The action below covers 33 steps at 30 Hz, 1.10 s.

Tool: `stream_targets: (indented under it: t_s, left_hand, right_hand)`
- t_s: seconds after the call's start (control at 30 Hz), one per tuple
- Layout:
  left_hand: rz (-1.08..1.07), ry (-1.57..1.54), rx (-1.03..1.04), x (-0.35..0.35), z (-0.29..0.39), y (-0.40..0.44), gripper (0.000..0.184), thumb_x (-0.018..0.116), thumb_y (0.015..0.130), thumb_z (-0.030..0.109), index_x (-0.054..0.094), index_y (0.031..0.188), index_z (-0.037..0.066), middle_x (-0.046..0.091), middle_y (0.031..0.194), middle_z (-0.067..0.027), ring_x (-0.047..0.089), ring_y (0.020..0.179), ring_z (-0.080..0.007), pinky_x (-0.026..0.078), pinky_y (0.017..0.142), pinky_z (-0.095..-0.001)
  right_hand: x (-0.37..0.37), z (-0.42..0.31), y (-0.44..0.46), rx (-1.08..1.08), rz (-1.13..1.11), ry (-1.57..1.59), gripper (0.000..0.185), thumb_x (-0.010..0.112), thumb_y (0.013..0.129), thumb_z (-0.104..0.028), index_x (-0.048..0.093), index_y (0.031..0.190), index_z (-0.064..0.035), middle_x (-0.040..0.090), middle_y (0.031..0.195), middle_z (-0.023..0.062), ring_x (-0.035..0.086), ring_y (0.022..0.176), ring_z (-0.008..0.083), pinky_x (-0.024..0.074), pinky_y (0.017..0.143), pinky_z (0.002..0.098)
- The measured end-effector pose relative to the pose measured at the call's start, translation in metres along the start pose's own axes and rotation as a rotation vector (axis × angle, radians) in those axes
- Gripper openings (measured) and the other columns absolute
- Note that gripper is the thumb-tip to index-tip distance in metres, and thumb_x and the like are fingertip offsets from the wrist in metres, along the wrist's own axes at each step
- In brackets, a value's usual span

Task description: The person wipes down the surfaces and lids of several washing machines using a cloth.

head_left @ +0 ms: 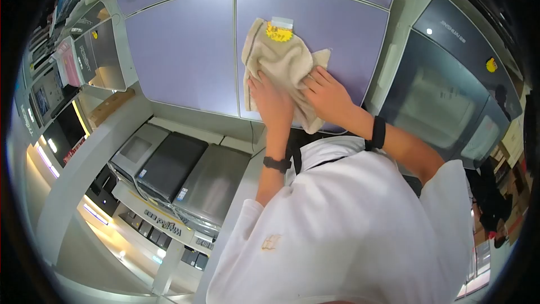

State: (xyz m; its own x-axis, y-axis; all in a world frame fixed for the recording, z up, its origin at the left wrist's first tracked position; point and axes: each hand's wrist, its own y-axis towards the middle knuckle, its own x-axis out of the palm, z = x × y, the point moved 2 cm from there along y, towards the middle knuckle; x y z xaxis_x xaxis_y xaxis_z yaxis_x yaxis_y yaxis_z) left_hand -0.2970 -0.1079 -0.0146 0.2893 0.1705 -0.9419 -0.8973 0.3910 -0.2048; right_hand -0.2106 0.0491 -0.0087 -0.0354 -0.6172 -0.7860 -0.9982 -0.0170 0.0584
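Note:
A beige cloth [275,59] lies rumpled on the right part of a lavender lid panel [185,50]. My left hand [271,100] rests on the cloth's near left side, its fingers spread and lying fairly flat. At the near right edge, my right hand [331,97] has its fingers bent over a gathered fold of the same cloth; the thumb is mostly hidden. A yellow starburst price tag [279,32] on a pale holder sits at the far edge of the cloth. Dark bands circle both my wrists.
A washing machine [444,79] with a dark translucent lid stands to the right. Another appliance [101,50] with a yellow sticker is at the left. Below left, silver and black appliances [174,163] stand in a row beside a pale ledge. Boxes [514,141] are at the far right.

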Motion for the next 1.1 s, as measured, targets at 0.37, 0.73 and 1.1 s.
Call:
stream_targets:
  t_s: [0.37, 0.73, 1.1]
  left_hand:
    - [-0.003, -0.133, 0.104, -0.042, -0.065, 0.085, 0.067, 0.054, 0.094, 0.007, 0.036, 0.157, -0.007, 0.029, 0.164, -0.0333, 0.023, 0.153, -0.0556, 0.023, 0.125, -0.0603]
    - [-0.152, -0.213, 0.206, -0.061, -0.105, 0.105, 0.067, 0.059, 0.094, 0.01, 0.04, 0.156, -0.005, 0.029, 0.167, -0.0277, 0.026, 0.154, -0.0521, 0.025, 0.123, -0.0626]
    - [-0.02, -0.124, 0.165, -0.068, -0.072, 0.177, 0.072, 0.06, 0.091, 0.015, 0.04, 0.157, -0.005, 0.028, 0.168, -0.0259, 0.023, 0.157, -0.0476, 0.021, 0.125, -0.0616]
  right_hand:
    - [0.023, -0.059, 0.091, 0.243, -0.173, 0.035, 0.027, 0.067, 0.083, -0.009, 0.07, 0.107, 0.0018, 0.061, 0.127, 0.0218, 0.051, 0.131, 0.046, 0.0328, 0.121, 0.0621]
    - [0.02, -0.064, 0.104, 0.436, -0.162, -0.118, 0.033, 0.065, 0.087, -0.006, 0.068, 0.117, 0.0042, 0.057, 0.135, 0.0293, 0.05, 0.13, 0.0537, 0.0359, 0.116, 0.0661]
    - [0.023, -0.046, 0.184, 0.283, -0.035, -0.042, 0.037, 0.07, 0.084, -0.008, 0.068, 0.119, 0.0043, 0.061, 0.127, 0.0262, 0.051, 0.128, 0.05, 0.034, 0.117, 0.063]
